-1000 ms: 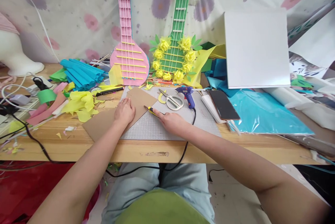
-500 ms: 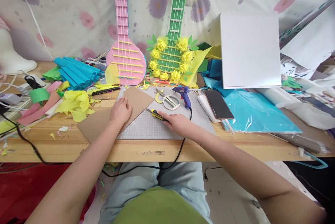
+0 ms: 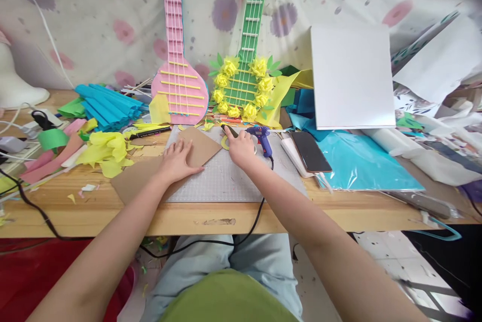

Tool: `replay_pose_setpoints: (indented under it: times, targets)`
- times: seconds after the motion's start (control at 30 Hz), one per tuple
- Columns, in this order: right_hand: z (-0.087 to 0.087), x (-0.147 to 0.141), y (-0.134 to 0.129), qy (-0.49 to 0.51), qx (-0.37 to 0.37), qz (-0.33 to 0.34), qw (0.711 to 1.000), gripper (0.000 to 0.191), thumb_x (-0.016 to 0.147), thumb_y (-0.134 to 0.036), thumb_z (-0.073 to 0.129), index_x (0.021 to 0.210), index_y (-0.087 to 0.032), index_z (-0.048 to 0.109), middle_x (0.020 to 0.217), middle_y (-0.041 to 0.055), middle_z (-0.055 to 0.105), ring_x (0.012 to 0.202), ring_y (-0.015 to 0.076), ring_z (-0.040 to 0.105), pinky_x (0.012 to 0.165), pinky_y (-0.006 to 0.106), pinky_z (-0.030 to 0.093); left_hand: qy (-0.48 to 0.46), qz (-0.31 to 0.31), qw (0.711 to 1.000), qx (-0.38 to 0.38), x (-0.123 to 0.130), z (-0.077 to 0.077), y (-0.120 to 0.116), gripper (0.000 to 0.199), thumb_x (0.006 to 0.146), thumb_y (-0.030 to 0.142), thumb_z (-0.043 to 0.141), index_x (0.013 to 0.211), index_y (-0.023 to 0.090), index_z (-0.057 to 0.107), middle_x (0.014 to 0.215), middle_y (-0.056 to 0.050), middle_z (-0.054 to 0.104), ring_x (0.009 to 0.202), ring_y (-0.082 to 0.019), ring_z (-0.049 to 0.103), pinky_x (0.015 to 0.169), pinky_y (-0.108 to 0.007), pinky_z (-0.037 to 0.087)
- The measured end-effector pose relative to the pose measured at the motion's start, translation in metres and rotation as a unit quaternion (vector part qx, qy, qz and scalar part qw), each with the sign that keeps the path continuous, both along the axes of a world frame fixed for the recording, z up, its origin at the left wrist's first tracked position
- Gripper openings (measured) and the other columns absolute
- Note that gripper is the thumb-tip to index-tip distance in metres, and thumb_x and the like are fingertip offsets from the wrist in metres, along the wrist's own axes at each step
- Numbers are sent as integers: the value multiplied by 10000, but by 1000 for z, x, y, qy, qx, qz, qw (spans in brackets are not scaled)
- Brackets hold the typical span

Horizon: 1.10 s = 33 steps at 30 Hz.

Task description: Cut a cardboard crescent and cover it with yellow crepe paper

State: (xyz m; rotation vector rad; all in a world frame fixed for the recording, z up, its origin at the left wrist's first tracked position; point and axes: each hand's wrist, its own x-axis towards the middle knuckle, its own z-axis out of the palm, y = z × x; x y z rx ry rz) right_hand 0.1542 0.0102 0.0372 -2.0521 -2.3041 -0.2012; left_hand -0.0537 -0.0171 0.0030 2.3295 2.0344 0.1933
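My left hand (image 3: 176, 162) lies flat on a piece of brown cardboard (image 3: 205, 147), fingers spread and thumb out to the right. The cardboard rests at a slant, partly over a grey cutting mat (image 3: 222, 186). Over the back of the mat, my right hand (image 3: 241, 148) is closed round a utility knife (image 3: 229, 131), whose dark front end points up and left. Most of the knife is hidden by the fingers. Beneath this hand the scissors are almost wholly covered, along with part of a yellow ring-shaped piece (image 3: 225, 142). A purple glue gun (image 3: 263, 140) lies just right of it.
A pink paper guitar (image 3: 179, 88) and a green one with yellow flowers (image 3: 246, 78) stand at the back. Right of the mat lie a phone (image 3: 311, 151) and a blue plastic-wrapped pack (image 3: 365, 164). Crepe paper scraps (image 3: 105, 148) crowd the left; a black cord (image 3: 259, 216) crosses the front edge.
My right hand has moved forward with the utility knife, from the middle of the mat to over the scissors. My left hand's fingers have spread on the cardboard. The view has shifted slightly.
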Motion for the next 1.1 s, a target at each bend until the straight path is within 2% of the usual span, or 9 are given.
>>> replay_pose_setpoints:
  times: [0.17, 0.27, 0.4, 0.57, 0.8, 0.83, 0.9, 1.03, 1.1]
  targets:
    - [-14, -6, 21, 31, -32, 2, 999, 442, 888, -269, 361, 1325, -301, 419, 1139, 167, 511, 1050, 287, 456, 816, 401, 353, 8, -65, 997, 32, -6, 23, -8, 1020, 597, 669, 565, 1420, 196, 193, 1481, -135, 196, 1326, -374, 198, 1045, -485, 201]
    - [-12, -8, 23, 78, 22, 57, 995, 391, 903, -341, 327, 1126, -194, 612, 1134, 169, 535, 1104, 294, 415, 873, 408, 335, 5, -96, 994, 52, -17, 37, -8, 1019, 609, 640, 577, 1428, 207, 152, 1492, -116, 166, 1335, -366, 181, 1047, -492, 209]
    - [2, -12, 28, 265, 39, 98, 958, 431, 932, -313, 243, 1043, -145, 624, 1093, 133, 594, 1067, 226, 483, 920, 354, 340, 8, -130, 988, 84, -31, 52, -6, 1008, 604, 612, 602, 1421, 208, 170, 1494, -103, 161, 1349, -360, 135, 1060, -501, 197]
    - [12, -19, 29, 583, -128, 89, 797, 484, 918, -445, 222, 1070, -169, 589, 1012, 76, 649, 904, 172, 597, 809, 310, 439, -20, -217, 967, 133, -26, 63, -5, 1038, 593, 561, 645, 1423, 213, 128, 1484, -104, 187, 1359, -331, 127, 1086, -498, 165]
    - [-6, -43, 15, 750, -269, 28, 604, 505, 840, -564, 340, 968, -154, 606, 963, 93, 662, 793, 179, 619, 703, 318, 479, -116, -264, 939, 189, 4, 78, -5, 1123, 576, 522, 679, 1429, 201, 23, 1469, -127, 208, 1348, -315, 189, 1072, -489, 236]
    - [-8, -43, 15, 753, -264, 28, 603, 525, 834, -583, 331, 961, -154, 604, 964, 92, 660, 787, 178, 619, 687, 308, 477, -109, -270, 938, 190, 7, 80, -3, 1124, 569, 525, 681, 1430, 194, 38, 1465, -127, 221, 1349, -322, 179, 1073, -495, 229]
    - [-8, -38, 19, 733, -202, 28, 649, 545, 828, -603, 314, 923, -153, 608, 963, 89, 658, 794, 175, 614, 674, 287, 465, -77, -277, 940, 184, 9, 83, 1, 1094, 563, 535, 676, 1428, 178, 108, 1455, -126, 254, 1350, -341, 157, 1074, -516, 203]
    - [2, -19, 29, 550, -65, 0, 833, 482, 854, -538, 329, 866, -146, 608, 881, 98, 667, 791, 199, 607, 676, 284, 433, 16, -275, 952, 133, 5, 85, 10, 897, 587, 543, 638, 1362, 191, 355, 1426, -98, 338, 1340, -392, 122, 1058, -565, 147]
    - [9, -12, 30, 449, -29, -11, 893, 475, 871, -520, 311, 910, -145, 600, 897, 119, 668, 828, 222, 609, 701, 298, 423, 46, -265, 958, 100, 4, 84, 13, 834, 598, 548, 618, 1331, 207, 416, 1425, -78, 346, 1336, -403, 116, 1049, -568, 145]
